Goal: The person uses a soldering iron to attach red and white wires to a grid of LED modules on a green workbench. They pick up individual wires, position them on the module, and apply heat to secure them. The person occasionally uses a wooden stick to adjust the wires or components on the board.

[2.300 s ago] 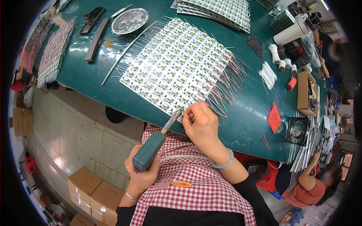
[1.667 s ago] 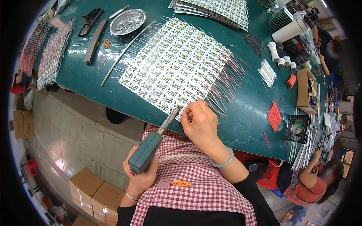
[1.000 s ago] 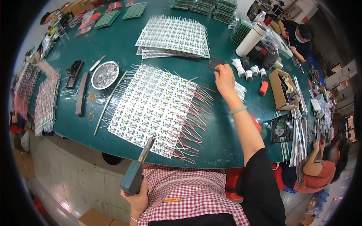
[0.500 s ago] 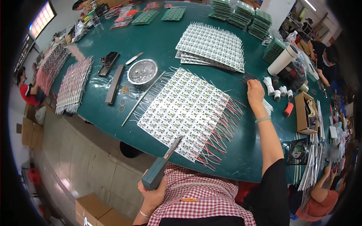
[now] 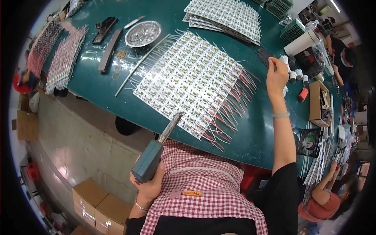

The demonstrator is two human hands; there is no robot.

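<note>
My left hand [image 5: 149,187] grips a teal-handled soldering iron [image 5: 156,152] near my lap, its metal tip pointing up toward the near edge of a white panel of small circuit boards [image 5: 188,80] with red and white wires. My right hand [image 5: 276,75] is stretched out to the far right of that panel, fingers pinched on a bundle of thin dark wires [image 5: 265,55]. A bracelet circles the right wrist.
A green table [image 5: 164,11] holds a second board panel [image 5: 225,15], a round metal dish [image 5: 143,33], dark tools [image 5: 105,29], a white roll [image 5: 301,42], small white spools [image 5: 294,74] and a cardboard box [image 5: 319,103]. Other people sit at the right. Cardboard boxes [image 5: 98,205] stand on the floor.
My right hand left the panel's near edge and reached out to the dark wire bundle at the far right. The soldering iron drew back slightly from the boards.
</note>
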